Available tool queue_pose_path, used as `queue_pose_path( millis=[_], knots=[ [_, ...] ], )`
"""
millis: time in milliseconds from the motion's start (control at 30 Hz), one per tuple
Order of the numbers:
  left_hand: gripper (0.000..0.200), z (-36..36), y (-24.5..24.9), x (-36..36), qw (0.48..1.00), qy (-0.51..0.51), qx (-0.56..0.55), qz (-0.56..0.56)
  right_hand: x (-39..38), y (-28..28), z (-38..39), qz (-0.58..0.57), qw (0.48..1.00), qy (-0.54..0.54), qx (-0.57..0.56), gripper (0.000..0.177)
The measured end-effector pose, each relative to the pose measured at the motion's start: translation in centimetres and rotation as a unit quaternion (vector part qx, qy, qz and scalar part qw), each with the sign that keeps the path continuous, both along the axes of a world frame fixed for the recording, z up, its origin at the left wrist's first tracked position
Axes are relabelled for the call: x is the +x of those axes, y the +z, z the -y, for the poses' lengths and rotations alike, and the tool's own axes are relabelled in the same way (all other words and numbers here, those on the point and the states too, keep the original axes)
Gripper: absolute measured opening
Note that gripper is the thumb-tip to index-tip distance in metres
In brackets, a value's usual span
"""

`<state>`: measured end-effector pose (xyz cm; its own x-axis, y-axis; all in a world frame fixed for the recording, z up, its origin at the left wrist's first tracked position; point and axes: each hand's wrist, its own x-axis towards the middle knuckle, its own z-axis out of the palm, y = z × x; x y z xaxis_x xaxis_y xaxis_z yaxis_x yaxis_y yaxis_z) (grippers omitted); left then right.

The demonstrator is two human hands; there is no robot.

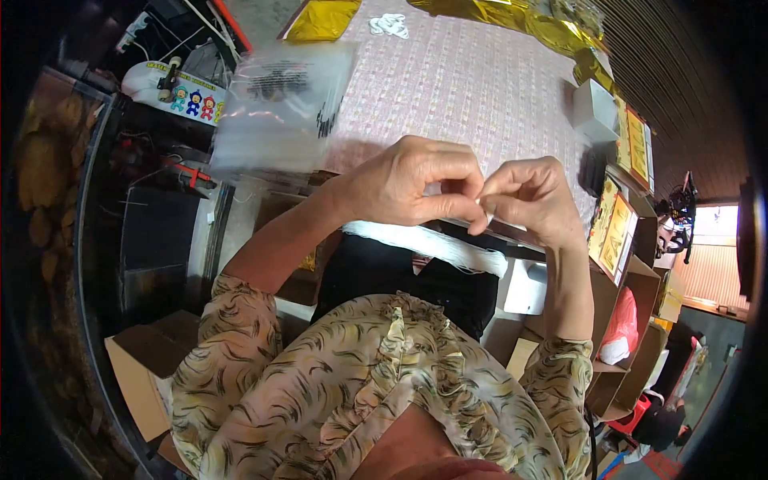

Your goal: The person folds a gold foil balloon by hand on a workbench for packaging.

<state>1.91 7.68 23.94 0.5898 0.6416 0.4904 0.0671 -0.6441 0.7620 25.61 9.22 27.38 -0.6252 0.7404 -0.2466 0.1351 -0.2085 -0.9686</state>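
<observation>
My left hand [424, 182] and my right hand [532, 198] meet in front of me, above the near edge of the table. Both are closed in a pinch, with fingertips touching. A bit of a small white strand [490, 213] shows between them; the fingers hide most of it. Below the hands, a long bundle of white string [432, 245] lies across my lap over dark cloth. The bundle reaches from under my left wrist to below my right hand.
A table with a pink patterned cloth [456, 80] bears a stack of clear plastic bags [276, 112], gold foil packs [324, 20] and a crumpled white item [389, 25]. White box [596, 112] and printed boxes [612, 228] stand right. An open carton [136, 376] is at lower left.
</observation>
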Motion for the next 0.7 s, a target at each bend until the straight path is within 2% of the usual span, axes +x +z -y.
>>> queue_pose_path(
  millis=[67, 133, 167, 200, 267, 300, 333, 367, 400, 500, 567, 600, 667, 700],
  knots=[
    [0.024, 0.5, 0.0, 0.2, 0.999, 0.005, -0.008, 0.033, 0.3, 0.1, 0.1, -0.009, 0.998, 0.015, 0.052, 0.01],
    [0.025, 0.7, 0.4, 0.1, 0.996, 0.047, -0.06, 0.052, 0.0, 0.5, 0.1, 0.007, 1.0, 0.007, 0.024, 0.01],
    [0.018, 0.2, 0.7, -0.1, 0.997, 0.071, -0.008, 0.026, -0.3, 0.3, -0.1, -0.009, 1.0, -0.019, 0.019, 0.009],
    [0.018, -0.3, 0.8, -0.5, 0.997, 0.072, -0.009, 0.025, -0.4, 0.2, -0.4, -0.024, 0.999, -0.044, 0.015, 0.008],
    [0.011, -1.7, 0.8, -1.1, 0.995, 0.079, 0.02, -0.06, -0.1, -1.4, -1.5, -0.021, 0.998, -0.03, 0.056, 0.011],
    [0.008, -2.7, 0.4, -1.3, 0.995, 0.099, 0.001, -0.019, -0.3, -1.9, -1.7, -0.086, 0.991, -0.089, 0.06, 0.016],
    [0.01, -4.3, -0.3, -2.0, 0.99, 0.135, -0.002, -0.033, -0.5, -2.1, -1.9, -0.149, 0.976, -0.147, 0.062, 0.021],
    [0.012, -6.2, -0.9, -3.0, 0.984, 0.17, -0.006, -0.047, -0.3, -2.2, -2.2, -0.164, 0.964, -0.185, 0.097, 0.03],
    [0.015, -8.1, -1.0, -4.0, 0.973, 0.217, -0.041, -0.063, 0.6, -2.5, -2.7, -0.201, 0.95, -0.218, 0.097, 0.031],
    [0.021, -16.1, -3.4, -8.3, 0.929, 0.312, -0.112, -0.165, 2.8, -2.9, -2.6, -0.191, 0.938, -0.277, 0.081, 0.03],
    [0.026, -22.0, -7.0, -12.0, 0.911, 0.327, -0.102, -0.229, 5.0, -4.3, -2.1, -0.159, 0.948, -0.265, 0.081, 0.029],
    [0.026, -23.3, -7.3, -12.6, 0.912, 0.324, -0.103, -0.229, 5.8, -4.8, -1.5, -0.126, 0.956, -0.252, 0.079, 0.028],
    [0.03, -25.0, -8.0, -13.0, 0.842, 0.405, -0.042, -0.354, 6.7, -5.2, 0.1, -0.108, 0.95, -0.28, 0.083, 0.025],
    [0.03, -25.8, -8.2, -13.2, 0.844, 0.399, -0.045, -0.355, 7.8, -5.9, 0.9, -0.104, 0.951, -0.281, 0.079, 0.023]
  ],
)
